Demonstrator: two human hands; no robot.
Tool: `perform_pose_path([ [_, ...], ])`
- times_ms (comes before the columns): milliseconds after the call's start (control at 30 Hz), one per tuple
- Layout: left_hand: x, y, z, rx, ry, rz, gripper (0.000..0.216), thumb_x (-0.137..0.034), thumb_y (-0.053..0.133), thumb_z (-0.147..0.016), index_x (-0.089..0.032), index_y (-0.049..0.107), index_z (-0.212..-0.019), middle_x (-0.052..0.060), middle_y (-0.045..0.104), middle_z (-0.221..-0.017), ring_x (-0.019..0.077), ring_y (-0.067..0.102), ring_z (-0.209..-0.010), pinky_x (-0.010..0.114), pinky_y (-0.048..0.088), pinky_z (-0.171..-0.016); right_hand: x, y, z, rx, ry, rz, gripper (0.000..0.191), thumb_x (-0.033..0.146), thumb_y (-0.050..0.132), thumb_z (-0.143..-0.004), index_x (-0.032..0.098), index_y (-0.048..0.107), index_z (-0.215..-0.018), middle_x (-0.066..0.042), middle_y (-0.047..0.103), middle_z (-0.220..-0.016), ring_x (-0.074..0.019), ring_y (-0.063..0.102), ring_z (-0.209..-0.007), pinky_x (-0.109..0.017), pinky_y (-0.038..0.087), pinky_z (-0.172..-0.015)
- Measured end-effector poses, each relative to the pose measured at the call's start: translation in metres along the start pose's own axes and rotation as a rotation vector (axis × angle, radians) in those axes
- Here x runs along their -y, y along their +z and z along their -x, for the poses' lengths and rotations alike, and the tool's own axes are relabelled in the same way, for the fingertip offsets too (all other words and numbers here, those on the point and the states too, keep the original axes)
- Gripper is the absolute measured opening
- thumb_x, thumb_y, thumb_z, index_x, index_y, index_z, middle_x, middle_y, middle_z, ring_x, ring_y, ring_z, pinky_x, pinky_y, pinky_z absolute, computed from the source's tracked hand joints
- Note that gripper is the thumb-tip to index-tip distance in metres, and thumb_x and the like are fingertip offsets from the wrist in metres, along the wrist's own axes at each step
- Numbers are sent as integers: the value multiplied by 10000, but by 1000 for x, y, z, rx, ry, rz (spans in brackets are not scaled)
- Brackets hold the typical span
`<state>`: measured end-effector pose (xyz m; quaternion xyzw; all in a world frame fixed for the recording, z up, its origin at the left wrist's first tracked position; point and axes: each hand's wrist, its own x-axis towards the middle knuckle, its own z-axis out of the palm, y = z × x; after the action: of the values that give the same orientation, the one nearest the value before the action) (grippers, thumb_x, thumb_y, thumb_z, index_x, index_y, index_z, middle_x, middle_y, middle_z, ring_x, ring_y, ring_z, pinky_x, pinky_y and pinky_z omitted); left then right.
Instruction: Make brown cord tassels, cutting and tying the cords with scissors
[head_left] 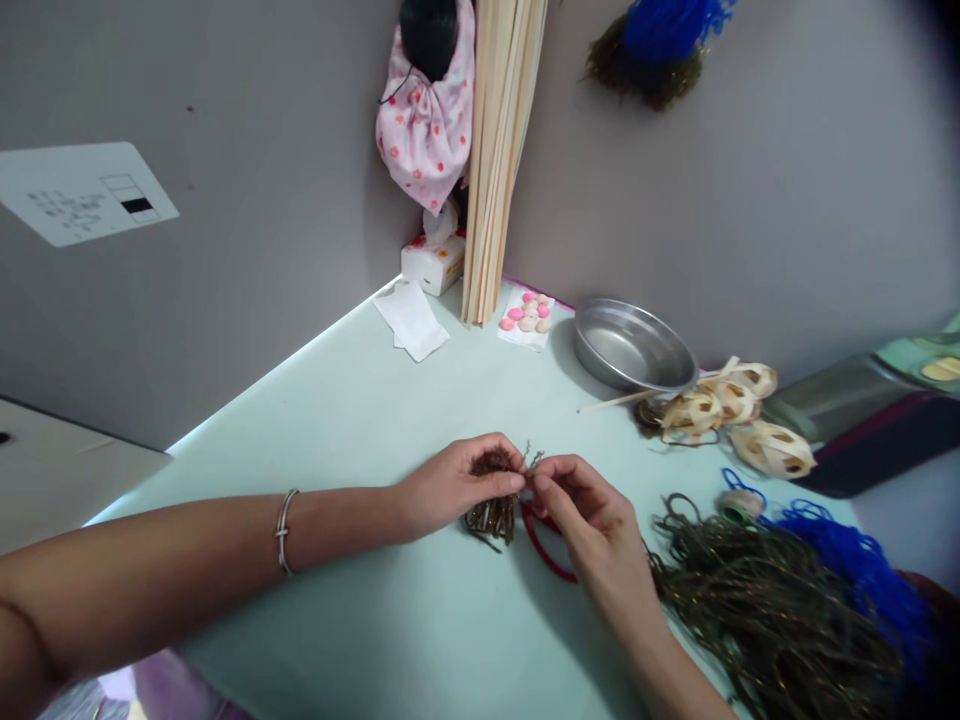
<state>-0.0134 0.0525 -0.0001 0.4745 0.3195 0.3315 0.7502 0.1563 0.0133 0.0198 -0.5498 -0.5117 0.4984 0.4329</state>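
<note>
In the middle of the pale green table, my left hand (469, 485) is closed around a brown yarn tassel (493, 518), whose looped strands hang below the fingers. Thumb and fingertips of my right hand (581, 505) pinch at the tassel's top, close against the left fingertips. Short twisted ends of yarn (531, 458) stick up between the two hands. Beneath the right hand lies something with a red loop (547, 550), perhaps a scissors handle; the hand covers the rest of it.
Dark brown yarn (772, 610) and blue yarn (855, 560) lie at the right. Behind them are woven pale balls (772, 448), a metal bowl (634, 345) and a dark green container (832, 400). Wooden strips (499, 160) lean in the corner near a tissue box (433, 265).
</note>
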Motion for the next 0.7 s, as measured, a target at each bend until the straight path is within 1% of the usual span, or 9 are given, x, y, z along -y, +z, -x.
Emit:
perform_pose_path([
  [67,0,0,0,3,-36,29,280,-404,724,-800,-162,590,-845,-7,584,-765,104,528,-712,246,401,-692,0,1,-1,-11,10,-51,201,379,703,-856,200,620,-824,14,579,-694,-127,503,-634,-229,411,-592],
  [167,-3,0,-1,-55,-78,153,272,-375,742,-782,-167,577,-840,-14,569,-760,102,536,-699,241,404,-667,-2,2,-3,9,24,-131,225,371,757,-810,203,610,-839,15,596,-707,-125,532,-626,-233,444,-599],
  [300,-7,-1,-2,-98,-122,281,236,-334,724,-798,-181,554,-853,-17,567,-787,94,547,-670,233,411,-640,-6,2,-4,121,80,-141,267,415,748,-811,203,593,-856,14,600,-711,-121,538,-591,-234,433,-563],
  [367,-6,-1,-2,-97,-105,259,234,-341,722,-804,-184,557,-857,-17,564,-786,96,548,-677,227,403,-633,-6,1,-4,136,90,-86,271,456,688,-855,204,588,-872,22,580,-690,-110,482,-546,-227,370,-509],
  [433,-4,-1,-2,-93,-56,197,235,-350,728,-803,-180,576,-857,-19,552,-774,93,530,-692,220,390,-637,-5,1,-3,90,58,-24,278,480,633,-891,207,585,-881,32,548,-675,-107,424,-538,-233,330,-506],
  [500,-1,0,0,-62,-24,129,250,-371,734,-799,-173,590,-849,-19,546,-754,91,501,-688,220,379,-641,-3,0,-3,53,-9,25,288,486,606,-907,206,586,-843,36,511,-657,-117,409,-565,-243,336,-542],
  [567,1,1,1,-22,-22,81,274,-402,733,-797,-170,592,-836,-18,548,-741,94,491,-684,228,375,-652,-3,0,-4,69,-53,67,318,486,602,-907,203,580,-763,34,482,-627,-130,411,-583,-254,341,-563],
  [633,2,2,1,-13,-27,70,283,-419,726,-798,-172,591,-830,-14,549,-750,101,494,-697,235,377,-666,-4,0,-5,83,-51,79,342,485,611,-899,202,572,-711,35,461,-597,-133,400,-572,-255,329,-547],
  [700,3,1,0,-42,-34,99,273,-413,716,-805,-175,586,-836,-9,546,-777,108,498,-721,238,378,-675,-5,-1,-5,66,-23,51,321,477,634,-884,200,588,-729,37,469,-592,-126,392,-556,-248,320,-529],
])
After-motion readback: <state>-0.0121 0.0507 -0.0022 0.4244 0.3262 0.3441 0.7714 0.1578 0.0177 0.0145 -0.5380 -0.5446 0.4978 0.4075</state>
